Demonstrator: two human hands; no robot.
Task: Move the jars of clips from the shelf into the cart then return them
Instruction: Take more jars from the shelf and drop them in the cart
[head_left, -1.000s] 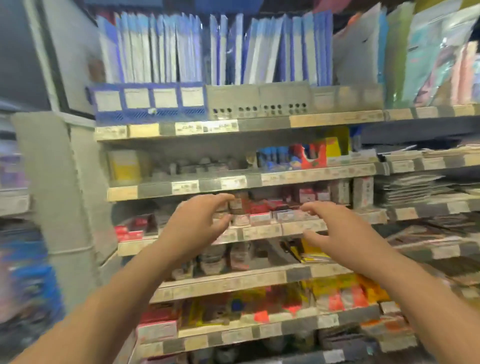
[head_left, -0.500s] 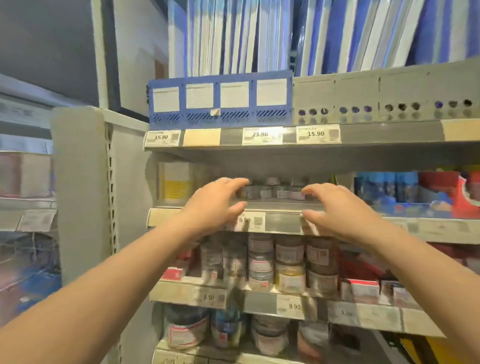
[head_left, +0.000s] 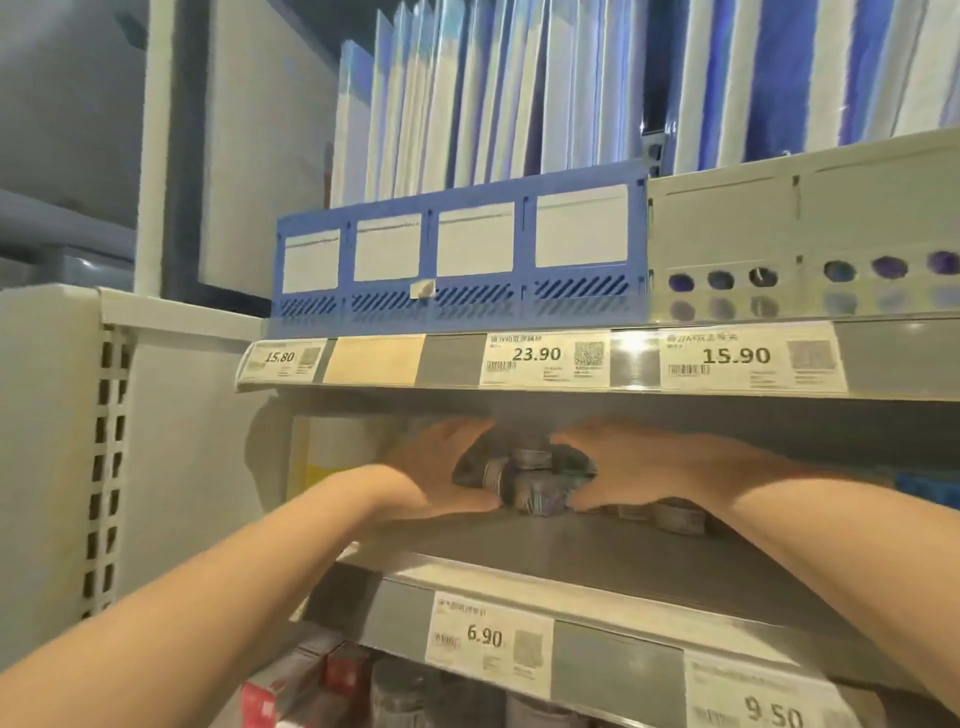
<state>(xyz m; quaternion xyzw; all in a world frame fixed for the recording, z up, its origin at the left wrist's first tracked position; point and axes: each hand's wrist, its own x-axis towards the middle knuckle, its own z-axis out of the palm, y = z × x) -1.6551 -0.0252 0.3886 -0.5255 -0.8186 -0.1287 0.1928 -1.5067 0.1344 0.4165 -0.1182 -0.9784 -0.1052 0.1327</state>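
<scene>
Cupping a cluster of jars of clips (head_left: 530, 486) between both hands, I am holding them deep on the middle shelf (head_left: 571, 566), toward its back edge. My left hand (head_left: 434, 470) is curling its fingers over the top of the cluster, thumb along the base. My right hand (head_left: 641, 467) is wrapping bent fingers round the opposite side. More small jars (head_left: 675, 517) are sitting just under my right wrist. A 6.90 price tag (head_left: 485, 638) is hanging on the shelf's front edge, and blue file holders (head_left: 457, 249) are standing on the level above.
</scene>
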